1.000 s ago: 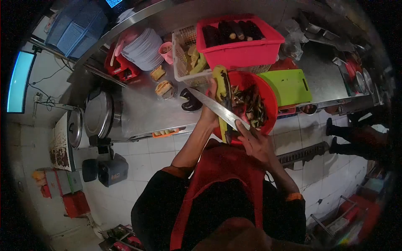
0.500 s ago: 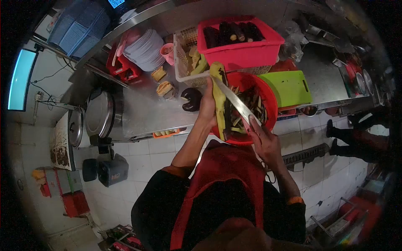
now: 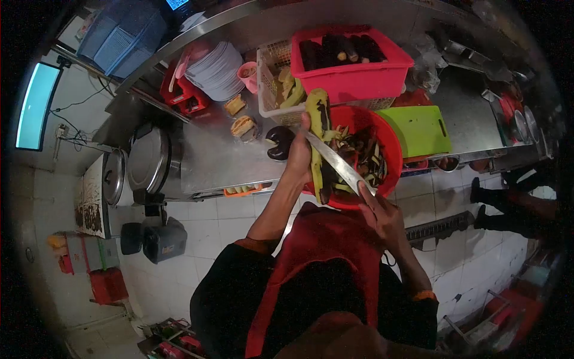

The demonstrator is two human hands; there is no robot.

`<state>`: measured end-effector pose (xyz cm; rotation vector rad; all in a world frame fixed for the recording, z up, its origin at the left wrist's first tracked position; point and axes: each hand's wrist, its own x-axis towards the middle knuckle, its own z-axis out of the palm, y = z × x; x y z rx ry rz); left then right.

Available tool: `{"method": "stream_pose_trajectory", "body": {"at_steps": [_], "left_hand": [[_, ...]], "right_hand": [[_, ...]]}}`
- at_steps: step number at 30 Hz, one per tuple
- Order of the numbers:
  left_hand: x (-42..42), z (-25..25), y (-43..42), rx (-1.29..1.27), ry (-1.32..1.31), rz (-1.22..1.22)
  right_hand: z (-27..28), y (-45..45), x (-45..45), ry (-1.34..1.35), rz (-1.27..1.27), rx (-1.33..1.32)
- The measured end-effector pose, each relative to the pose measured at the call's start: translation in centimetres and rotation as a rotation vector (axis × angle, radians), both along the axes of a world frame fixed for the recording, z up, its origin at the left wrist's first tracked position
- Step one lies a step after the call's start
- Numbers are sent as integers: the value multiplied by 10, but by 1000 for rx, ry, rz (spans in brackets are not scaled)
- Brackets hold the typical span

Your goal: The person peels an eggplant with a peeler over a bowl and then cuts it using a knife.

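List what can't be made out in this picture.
All in the head view:
- Handle of the knife: hidden by the right hand.
- Bottom of the red bowl: covered by peelings.
- Upper body of the other person: lost at the dark right edge.

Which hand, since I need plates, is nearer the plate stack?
Left. The left hand, holding the part-peeled vegetable, is below and right of the plate stack in view; the right hand, with the knife, is farther that way.

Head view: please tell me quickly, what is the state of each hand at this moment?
Left hand: closed, holding a partly peeled eggplant upright over its near side.
Right hand: closed, holding a knife.
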<state>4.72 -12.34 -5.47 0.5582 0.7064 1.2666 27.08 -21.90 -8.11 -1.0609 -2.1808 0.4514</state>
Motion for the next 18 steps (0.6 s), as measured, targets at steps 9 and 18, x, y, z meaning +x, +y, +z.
{"method": "stream_pose_trajectory", "body": {"at_steps": [9, 18], "left_hand": [[5, 7, -3, 12, 11, 37], [0, 2, -14, 247, -100, 152]], "right_hand": [[13, -5, -5, 19, -68, -27], [13, -7, -10, 183, -24, -107]]}}
